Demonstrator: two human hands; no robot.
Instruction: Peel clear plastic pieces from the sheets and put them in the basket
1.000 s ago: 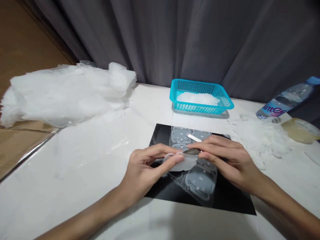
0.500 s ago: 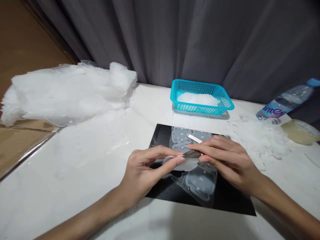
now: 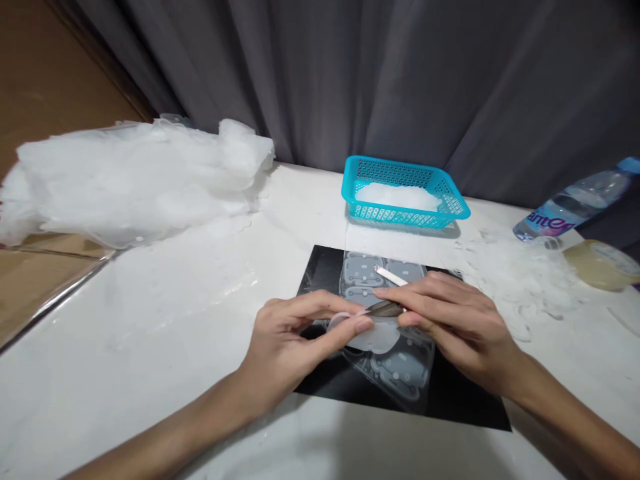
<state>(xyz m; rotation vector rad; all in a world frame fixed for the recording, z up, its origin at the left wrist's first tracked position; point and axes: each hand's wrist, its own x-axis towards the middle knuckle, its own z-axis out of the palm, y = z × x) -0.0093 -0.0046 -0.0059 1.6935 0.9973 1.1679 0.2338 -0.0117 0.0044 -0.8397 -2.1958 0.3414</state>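
Note:
My left hand [image 3: 295, 343] pinches a thin translucent rounded film piece [image 3: 375, 337] between thumb and fingers. My right hand [image 3: 450, 323] grips metal tweezers [image 3: 385, 308] whose tips meet the film's edge right by my left fingertips. Both hands hover over a clear plastic sheet of grey moulded pads [image 3: 395, 360] lying on a black mat [image 3: 460, 393]. A small white stick [image 3: 390, 275] lies on the sheet just beyond my right fingers.
A turquoise basket [image 3: 406, 197] with white film pieces stands behind the mat. A big heap of translucent film [image 3: 130, 180] fills the left. Loose film scraps [image 3: 520, 280], a water bottle [image 3: 570, 210] and a tape roll [image 3: 603, 263] sit at the right. Grey curtain behind.
The film piece has shifted slightly lower between my hands; the hands stay almost still. The view has tilted a little.

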